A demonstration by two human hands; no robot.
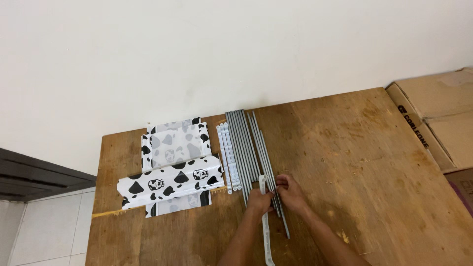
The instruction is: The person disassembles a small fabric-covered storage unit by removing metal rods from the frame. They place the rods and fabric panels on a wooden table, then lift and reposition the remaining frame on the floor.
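Note:
My left hand (pixel 259 201) and my right hand (pixel 289 193) meet over the near ends of several grey metal rods (pixel 242 143) that lie side by side on the wooden table (pixel 364 162). My left hand holds a long white plastic strip (pixel 266 231) that runs from the hands toward me. My right hand pinches the top of that strip beside the rods. Three more white plastic strips (pixel 225 152) lie left of the rods.
Folded black-and-white cow-pattern fabric sheets (pixel 172 170) lie on the left part of the table. A cardboard box (pixel 436 118) stands off the right edge. A white wall runs behind, and tiled floor (pixel 44 226) shows at the left.

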